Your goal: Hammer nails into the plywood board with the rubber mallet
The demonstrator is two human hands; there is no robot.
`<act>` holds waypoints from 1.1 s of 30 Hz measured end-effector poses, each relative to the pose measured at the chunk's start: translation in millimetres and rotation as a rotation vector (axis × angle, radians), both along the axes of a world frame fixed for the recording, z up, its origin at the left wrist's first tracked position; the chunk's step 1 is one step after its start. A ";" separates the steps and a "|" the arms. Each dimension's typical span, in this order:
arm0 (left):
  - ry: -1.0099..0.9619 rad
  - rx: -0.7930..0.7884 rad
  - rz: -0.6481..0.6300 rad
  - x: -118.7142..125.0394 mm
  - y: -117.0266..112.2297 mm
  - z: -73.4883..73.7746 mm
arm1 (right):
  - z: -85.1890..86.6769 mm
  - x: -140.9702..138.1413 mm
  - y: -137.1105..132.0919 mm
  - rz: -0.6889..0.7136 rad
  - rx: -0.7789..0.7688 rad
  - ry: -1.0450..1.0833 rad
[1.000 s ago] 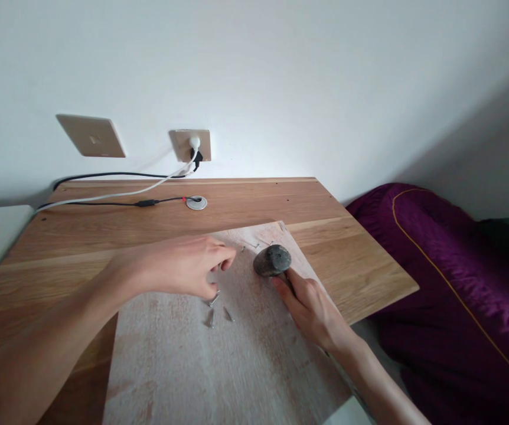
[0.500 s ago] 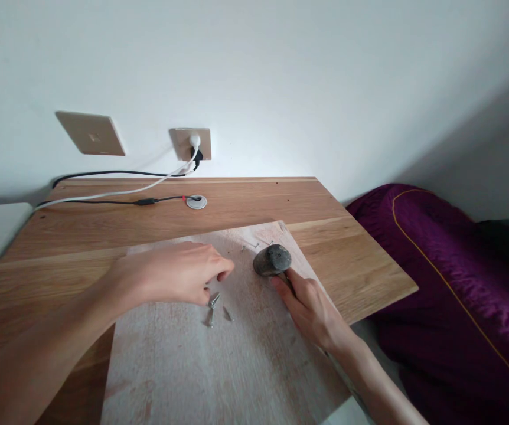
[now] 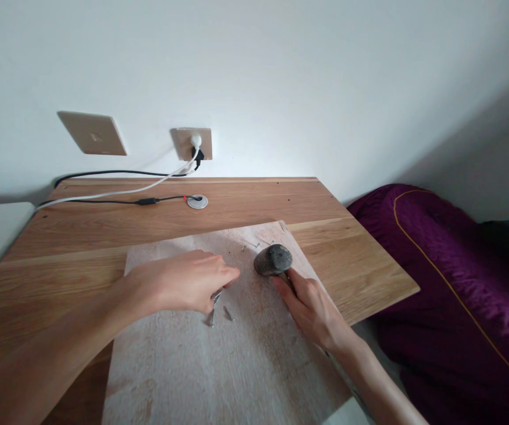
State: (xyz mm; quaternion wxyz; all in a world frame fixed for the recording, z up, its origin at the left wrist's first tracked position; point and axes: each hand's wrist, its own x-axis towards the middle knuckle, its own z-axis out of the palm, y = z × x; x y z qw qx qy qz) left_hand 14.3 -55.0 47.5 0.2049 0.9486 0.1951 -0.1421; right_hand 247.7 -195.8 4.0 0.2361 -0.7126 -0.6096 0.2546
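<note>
A pale, worn board (image 3: 237, 366) lies on a wooden desk (image 3: 86, 236). My left hand (image 3: 183, 282) hovers low over the board with its fingers pinched on a small nail (image 3: 216, 295). Two more loose nails (image 3: 212, 319) lie just below it. My right hand (image 3: 310, 307) is wrapped around the handle of a hammer, whose dark rounded head (image 3: 273, 260) rests on the board near its far right corner. A few small nails (image 3: 254, 245) sit near the board's far edge.
A white cable (image 3: 117, 192) and a black cable (image 3: 104, 173) run from a wall socket (image 3: 193, 143) across the desk's back. A round grommet (image 3: 197, 202) sits in the desktop. A purple quilt (image 3: 449, 277) lies to the right of the desk.
My left hand has dropped toward the loose nails and closed its fingertips on one. The right hand and hammer have stayed still.
</note>
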 end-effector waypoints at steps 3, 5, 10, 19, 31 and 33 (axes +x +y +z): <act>-0.165 -0.038 0.021 -0.6 12.9 1.1 | 0.5 -0.1 0.3 0.012 0.002 0.009; -0.311 -0.075 0.034 -0.5 26.0 -1.2 | 0.0 0.1 0.6 0.017 0.005 0.010; -0.525 -0.068 0.087 -2.9 58.8 -20.5 | -3.4 1.3 0.2 0.016 0.006 -0.006; -0.572 -0.047 0.098 1.3 62.5 -33.7 | -4.3 2.2 -0.8 0.015 0.013 0.007; -0.418 0.074 0.170 -0.5 58.6 -38.4 | -4.7 2.9 -0.2 0.024 0.005 0.004; -0.409 0.075 0.164 -1.5 60.0 -38.5 | -4.3 2.9 0.0 0.015 -0.004 0.012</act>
